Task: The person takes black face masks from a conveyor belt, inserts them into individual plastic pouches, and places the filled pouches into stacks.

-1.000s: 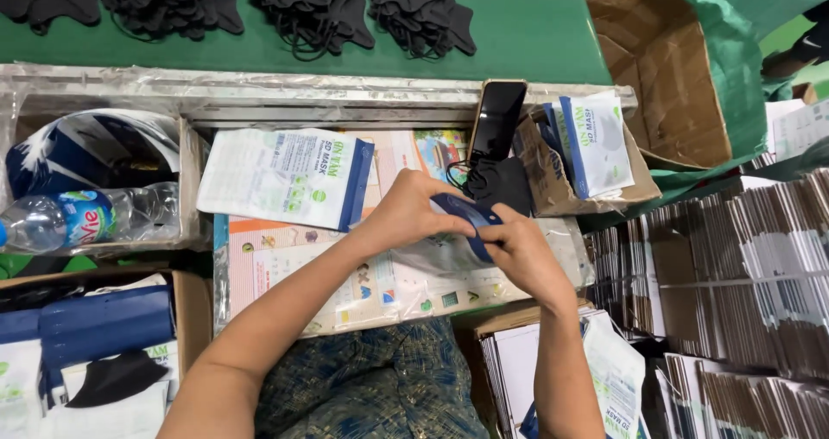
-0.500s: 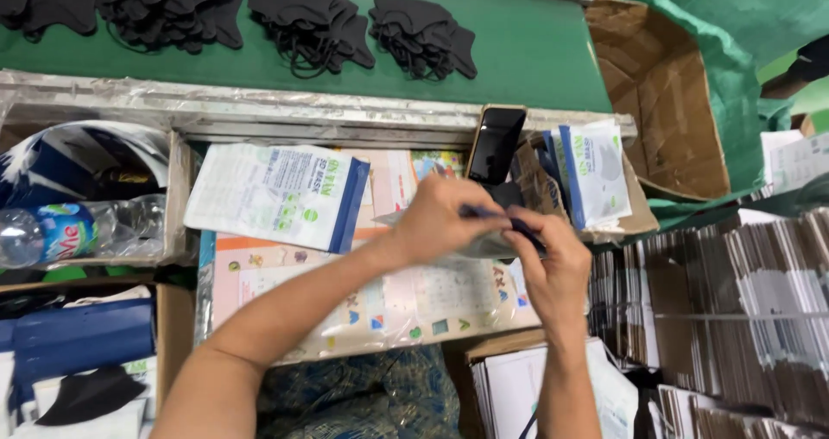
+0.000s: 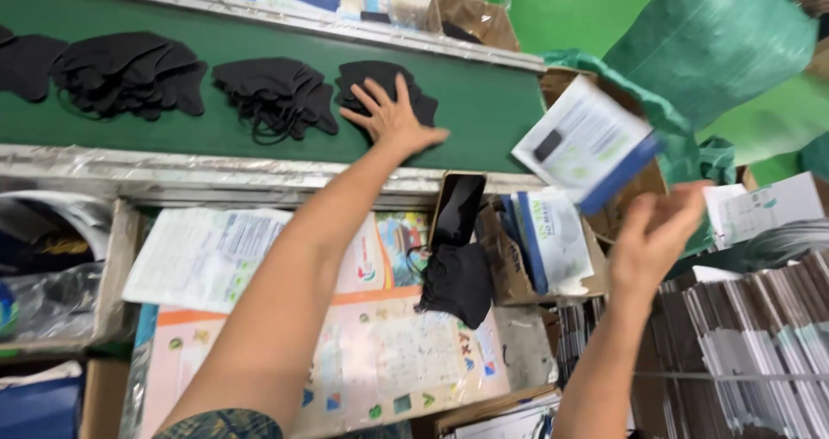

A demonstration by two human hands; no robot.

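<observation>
A pile of black masks lies on the green belt, toward its right end. It is pressed by the left hand, which lies flat on it with the fingers spread wide; nothing is pinched. The left arm is stretched up from the lower left across the work surface.

A white and blue packet is seen in the air at the right, tilted and blurred, just above the right hand. The right hand is opened, palm up and fingers loosely apart; the packet is not gripped, and whether it is touched by the fingertips cannot be told.

More piles of black masks are laid along the belt: one just left of the pressed pile, another further left. The near edge of the belt is bounded by a metal rail.

Below the rail, a dark phone is propped upright, and a single black mask lies just under it. Beside these, a stack of packets is held in a brown box. A flat packet rests on a colourful printed sheet to the left. Stacks of flat cartons are crowded at the lower right, and a green sack is seen at the upper right.
</observation>
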